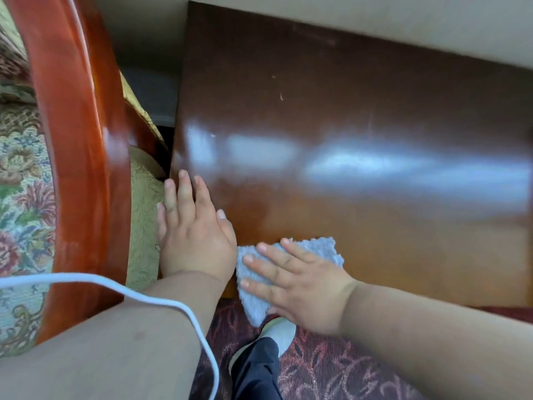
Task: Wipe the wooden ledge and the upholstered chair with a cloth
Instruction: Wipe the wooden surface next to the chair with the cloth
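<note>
Nearest to the camera, a white cable [184,310] crosses over the left forearm, and below it a dark trouser leg [253,368] and a light shoe [277,332] stand on the red patterned carpet [331,368]. A little farther, the right hand [300,284] lies flat with the fingers spread on the pale blue cloth [317,252]; its grip is open, pressing the cloth down and not closed around it. The cloth lies at the near edge of the wooden ledge [346,125], and one corner hangs over this edge above the carpet. Just beside it, the left hand [193,232] rests palm down at the near left corner of the ledge, its grip also open and holding nothing. Left of this hand is the upholstered chair [26,180], with a glossy red-brown wooden frame and flowered fabric. Farther away, the dark ledge surface shines with pale reflections and reaches a beige wall [346,15].
</note>
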Tool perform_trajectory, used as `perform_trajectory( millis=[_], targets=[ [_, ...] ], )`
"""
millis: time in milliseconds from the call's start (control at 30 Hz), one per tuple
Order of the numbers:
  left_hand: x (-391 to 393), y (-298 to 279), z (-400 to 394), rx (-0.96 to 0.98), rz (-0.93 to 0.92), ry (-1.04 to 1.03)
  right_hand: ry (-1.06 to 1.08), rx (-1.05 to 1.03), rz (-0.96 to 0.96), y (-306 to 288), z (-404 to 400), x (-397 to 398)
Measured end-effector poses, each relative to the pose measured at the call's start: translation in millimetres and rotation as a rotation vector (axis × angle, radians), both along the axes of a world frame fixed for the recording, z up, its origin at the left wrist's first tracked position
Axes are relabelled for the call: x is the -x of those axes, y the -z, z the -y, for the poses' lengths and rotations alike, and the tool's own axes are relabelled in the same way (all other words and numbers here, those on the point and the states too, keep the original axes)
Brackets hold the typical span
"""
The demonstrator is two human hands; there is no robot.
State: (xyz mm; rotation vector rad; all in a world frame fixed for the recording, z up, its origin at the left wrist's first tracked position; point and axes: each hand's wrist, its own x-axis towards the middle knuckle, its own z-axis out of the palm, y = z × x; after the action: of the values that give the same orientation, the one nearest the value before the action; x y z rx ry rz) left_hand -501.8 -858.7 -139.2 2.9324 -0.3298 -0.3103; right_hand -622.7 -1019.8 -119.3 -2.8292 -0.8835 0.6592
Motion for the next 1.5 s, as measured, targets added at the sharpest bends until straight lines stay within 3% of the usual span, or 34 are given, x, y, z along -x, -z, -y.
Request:
perform_trajectory(
  millis=[67, 133, 333, 400, 567, 667, 800, 867, 1000, 1100, 1167, 1333, 1500],
  targets=[
    [0.2, -0.9, -0.8, -0.001, -0.010, 0.002, -0.116, -0.023, 0.023, 0.4, 21.2, -30.2],
    [0.3, -2.6, -0.7, -0.003, -0.013, -0.002, -0.058, -0.005, 0.085, 3.4, 50.0, -79.8],
    [-1.1, -7.1, -0.7, -0.015, -0.028, -0.002, 0.761, 0.145, 0.186, 13.5, 81.1, -232.3],
    [-1.5, -6.7, -0.3, -0.013, -0.022, -0.002, 0.856, 0.129, 0.220, 19.9, 52.4, -246.5],
    [0.2, -4.4, 0.7, -0.004, -0.014, 0.000, 0.402, -0.035, 0.176, 20.3, -32.0, -193.0],
    [0.6, -1.7, 0.4, -0.013, 0.000, -0.002, 0.284, -0.043, 0.153, 14.5, -13.0, -164.8],
    [1.0, -0.6, 0.5, -0.014, 0.006, 0.001, -0.033, -0.002, 0.137, 10.0, 51.3, -172.4],
    [0.9, -0.2, 0.9, -0.022, 0.004, 0.008, 0.022, 0.042, 0.160, 12.6, 72.3, -189.4],
    [0.4, -0.7, 0.3, -0.032, -0.003, 0.006, 0.530, 0.069, 0.241, 20.9, 55.8, -217.8],
    [1.3, -0.2, 0.3, -0.029, 0.010, 0.007, 0.786, 0.071, 0.258, 25.6, 18.5, -226.8],
    [2.4, 1.2, -0.1, -0.013, 0.020, 0.011, 0.783, 0.053, 0.266, 27.3, -3.3, -226.4],
    [3.8, 3.3, -0.5, 0.012, 0.021, 0.012, 0.490, -0.010, 0.277, 27.5, -21.0, -205.4],
    [2.8, 8.1, -3.2, 0.033, 0.057, 0.027, 0.602, 0.024, 0.246, 21.7, -10.7, -143.1]
  ],
)
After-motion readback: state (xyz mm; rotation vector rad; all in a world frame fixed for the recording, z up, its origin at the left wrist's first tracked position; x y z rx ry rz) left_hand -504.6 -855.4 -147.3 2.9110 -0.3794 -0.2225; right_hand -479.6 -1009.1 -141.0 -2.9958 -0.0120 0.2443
